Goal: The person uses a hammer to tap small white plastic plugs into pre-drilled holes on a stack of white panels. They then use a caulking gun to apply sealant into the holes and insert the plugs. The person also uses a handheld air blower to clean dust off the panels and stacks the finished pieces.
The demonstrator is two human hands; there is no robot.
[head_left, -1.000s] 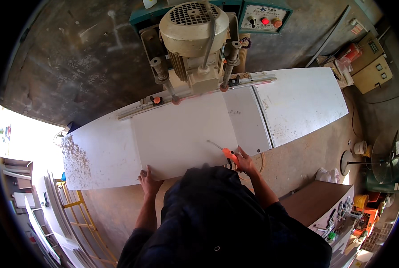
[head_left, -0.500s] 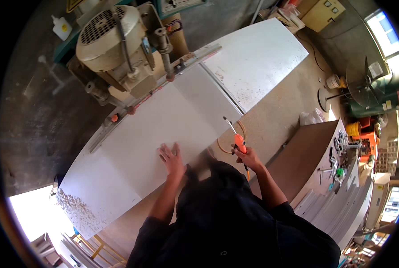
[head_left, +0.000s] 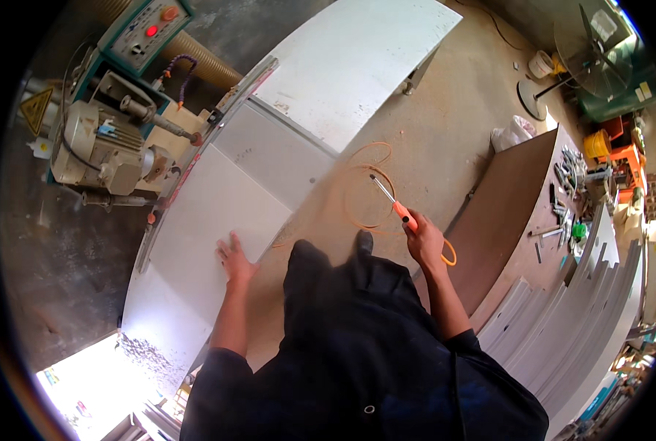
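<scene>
Beneath the left hand (head_left: 237, 264), a white board (head_left: 195, 213); within the right hand (head_left: 423, 244), an orange air gun (head_left: 406, 215)

Since a second ago, the gun has been swung off the board, its nozzle (head_left: 384, 189) now held ahead of the right knuckles, above floor (head_left: 423, 140); the board is judged out of its line. The handle is wrapped by the right fingers; the left are spread flat, nothing gripped. Far beyond them, a yellow warning triangle (head_left: 36, 110) is displayed; no brand is made out.

Dark, loose top (head_left: 409, 375) (1 small pale ring (head_left: 369, 409) on it), 2 elbow-length sleeves (head_left: 217, 378).
</scene>
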